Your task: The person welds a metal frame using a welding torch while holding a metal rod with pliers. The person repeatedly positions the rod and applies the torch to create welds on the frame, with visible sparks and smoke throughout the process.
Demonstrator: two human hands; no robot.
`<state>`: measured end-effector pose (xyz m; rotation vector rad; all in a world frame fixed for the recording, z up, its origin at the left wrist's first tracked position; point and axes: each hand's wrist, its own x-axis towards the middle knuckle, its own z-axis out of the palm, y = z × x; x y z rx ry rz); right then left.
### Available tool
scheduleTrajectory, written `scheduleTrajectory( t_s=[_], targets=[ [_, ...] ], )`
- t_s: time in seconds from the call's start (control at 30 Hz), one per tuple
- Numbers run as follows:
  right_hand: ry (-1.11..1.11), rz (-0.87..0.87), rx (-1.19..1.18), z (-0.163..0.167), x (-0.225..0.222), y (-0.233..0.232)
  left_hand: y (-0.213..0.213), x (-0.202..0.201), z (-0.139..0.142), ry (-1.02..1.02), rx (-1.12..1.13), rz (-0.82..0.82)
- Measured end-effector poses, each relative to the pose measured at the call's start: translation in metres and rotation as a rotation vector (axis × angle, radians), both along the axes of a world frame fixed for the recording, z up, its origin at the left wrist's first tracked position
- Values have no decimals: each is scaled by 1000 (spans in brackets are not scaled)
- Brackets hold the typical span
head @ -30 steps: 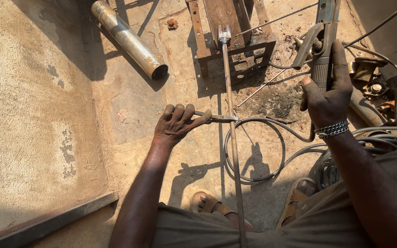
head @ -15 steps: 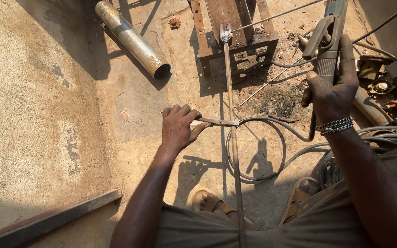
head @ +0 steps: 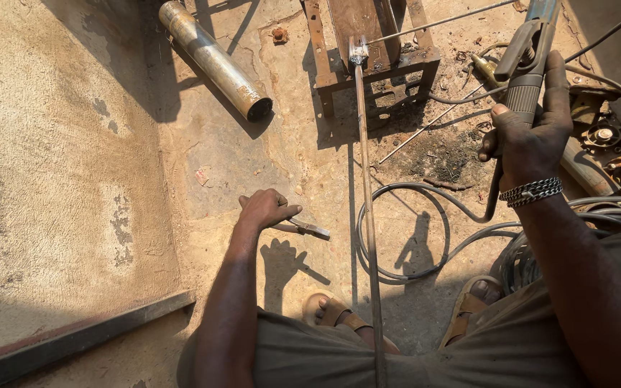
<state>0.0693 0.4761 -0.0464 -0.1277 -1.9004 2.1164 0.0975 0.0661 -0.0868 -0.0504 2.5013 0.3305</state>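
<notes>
Left hand (head: pixel 264 210) has its grip clamped on a short metal piece (head: pixel 309 229) above bare concrete floor (head: pixel 73 179), just left of the long rod (head: pixel 364 194). Right hand (head: pixel 530 136) grips the welding holder (head: pixel 526 68), raised near the cables (head: pixel 411 208).

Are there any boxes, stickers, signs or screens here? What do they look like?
None in view: no boxes, stickers, signs or screens.
There are only bare tools and metal: a grey welding electrode holder in the right hand, a small flat metal piece in the left hand, and a shiny steel pipe on the concrete floor.
</notes>
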Motion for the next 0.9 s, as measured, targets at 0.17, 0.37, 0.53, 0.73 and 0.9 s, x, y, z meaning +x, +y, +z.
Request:
scheduleTrajectory(
  t_s=[0.17, 0.37, 0.53, 0.73, 0.9],
  targets=[
    [27, -21, 40, -1, 0, 0, 13, 13, -13, 226, -235, -130],
    [3, -30, -73, -6, -2, 8, 32, 22, 21, 280, -26, -52],
    [68, -31, -127, -17, -13, 13, 85, 143, 29, 259, 169, -376],
    [74, 19, -211, -15, -13, 10, 104, 197, 10, 179, 563, -500],
    [99, -11, -199, -9, -17, 7, 81, 194, 18, 521, 635, -511]
  ],
)
